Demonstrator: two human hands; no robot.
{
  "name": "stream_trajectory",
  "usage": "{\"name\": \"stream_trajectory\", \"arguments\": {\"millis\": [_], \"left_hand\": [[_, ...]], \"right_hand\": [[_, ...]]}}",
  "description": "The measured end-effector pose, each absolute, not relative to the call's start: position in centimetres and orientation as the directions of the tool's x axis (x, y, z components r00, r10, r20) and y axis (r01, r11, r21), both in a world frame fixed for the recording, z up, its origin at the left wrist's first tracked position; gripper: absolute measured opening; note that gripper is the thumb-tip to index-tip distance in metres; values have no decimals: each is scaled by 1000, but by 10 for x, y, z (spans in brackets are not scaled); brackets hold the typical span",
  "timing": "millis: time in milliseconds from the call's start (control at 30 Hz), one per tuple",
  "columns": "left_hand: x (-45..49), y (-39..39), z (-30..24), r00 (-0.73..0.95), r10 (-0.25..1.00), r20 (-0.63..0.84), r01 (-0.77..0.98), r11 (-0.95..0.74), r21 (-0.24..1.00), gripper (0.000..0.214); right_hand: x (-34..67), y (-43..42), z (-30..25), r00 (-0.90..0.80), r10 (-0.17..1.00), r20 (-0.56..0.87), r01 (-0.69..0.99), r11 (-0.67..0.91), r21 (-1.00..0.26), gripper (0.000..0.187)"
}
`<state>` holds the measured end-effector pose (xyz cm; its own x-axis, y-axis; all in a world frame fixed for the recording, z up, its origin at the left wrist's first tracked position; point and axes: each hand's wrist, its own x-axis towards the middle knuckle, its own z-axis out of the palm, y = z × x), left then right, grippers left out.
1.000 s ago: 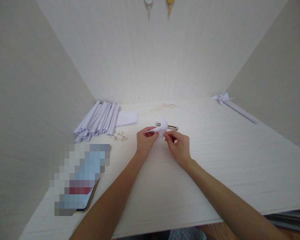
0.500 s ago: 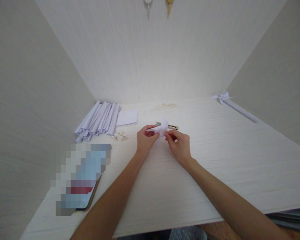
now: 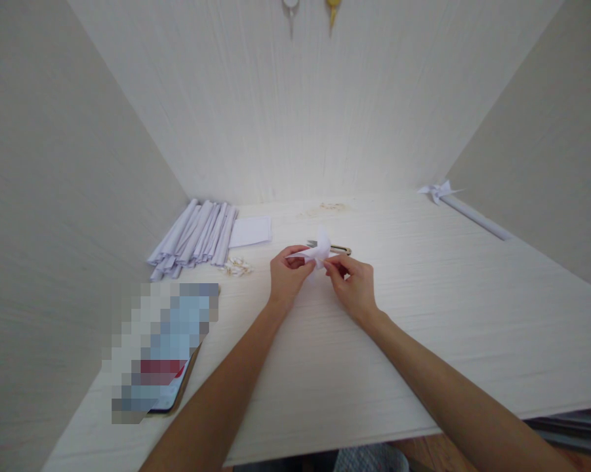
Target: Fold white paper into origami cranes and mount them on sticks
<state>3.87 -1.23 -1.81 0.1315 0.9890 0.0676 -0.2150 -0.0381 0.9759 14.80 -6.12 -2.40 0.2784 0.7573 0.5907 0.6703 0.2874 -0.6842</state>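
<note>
"Hands first: in what condition do you find them?"

"Left hand (image 3: 288, 278) pinches the left side of the folded white paper (image 3: 321, 252), thumb to the near face, fingers curled behind. Right hand (image 3: 353, 285) has thumb and forefinger brought together at its lower right edge. From my remote station I cannot confirm whether those fingertips also grip something small; the view is too coarse."

"Location of the folded white paper?"

"Between both hands, ahead of the thumbs, over the bench (image 3: 423, 328). I note lobes fanning left, away and right; its widest run is crosswise, hand to hand. Left hand has the deeper hold; right hand meets only the edge."

"Surroundings?"

"Snips (image 3: 342, 250) just behind it, blades leftward. Paper rolls (image 3: 191, 236) stacked at left. A paper pinwheel (image 3: 437, 192) lies far right, well apart."
</note>
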Motion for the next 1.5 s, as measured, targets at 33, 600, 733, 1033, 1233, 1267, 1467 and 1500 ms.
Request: {"name": "stream_trajectory", "arguments": {"millis": [33, 600, 733, 1033, 1233, 1267, 1467, 1500], "left_hand": [[39, -12, -18, 125, 989, 76, -207, -49, 977, 29], [40, -17, -23, 65, 944, 324, 108, -330, 938, 18], [41, -17, -23, 55, 950, 309, 108, -313, 944, 18], [41, -18, -21, 53, 959, 279, 102, -283, 954, 17], [43, -17, -20, 32, 965, 261, 78, -263, 962, 17], [43, -16, -20, 28, 967, 255, 69, -256, 964, 17], [42, -14, -20, 30, 981, 191, 13, -191, 981, 19], [42, -14, -20, 27, 982, 186, 9, -187, 982, 19]], "right_hand": [[148, -61, -24, 276, 759, 590, 671, 288, -684, 16], [148, -62, -28, 142, 794, 591, 837, 223, -500, 16], [148, -63, -31, 129, 788, 602, 842, 233, -486, 14], [150, -59, -34, 54, 780, 623, 835, 307, -456, 15], [149, -60, -29, 92, 820, 565, 866, 214, -453, 13], [149, -60, -28, 93, 815, 572, 863, 220, -455, 16], [150, -60, -29, 141, 751, 645, 816, 280, -505, 21], [150, -60, -30, 131, 748, 651, 802, 306, -513, 21]]}}
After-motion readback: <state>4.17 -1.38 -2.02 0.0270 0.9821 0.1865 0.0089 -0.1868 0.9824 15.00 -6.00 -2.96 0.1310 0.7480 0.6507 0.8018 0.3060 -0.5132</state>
